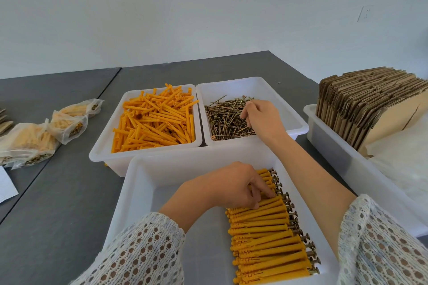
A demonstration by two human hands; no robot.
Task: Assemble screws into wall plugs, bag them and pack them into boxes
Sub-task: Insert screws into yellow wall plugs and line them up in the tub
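Your right hand (261,118) is reaching into the far right tray (294,113), fingers curled down among the loose screws (225,120); whether it is pinching one you cannot tell. Your left hand (231,186) is pressing relaxed fingertips on the row of assembled plugs (268,236) lining the near tray (143,183). Bare orange wall plugs (155,118) are filling the tray beside the screws, with filled bags (46,132) lying left.

A plain pale wall (208,7) (evenly lit) behind grey tables (58,192).

Open grey tabletop (69,192) lies left of the near tray (139,192). Two trays (148,157) block beyond it, touching; the cardboard bin (335,152) crowds its right.
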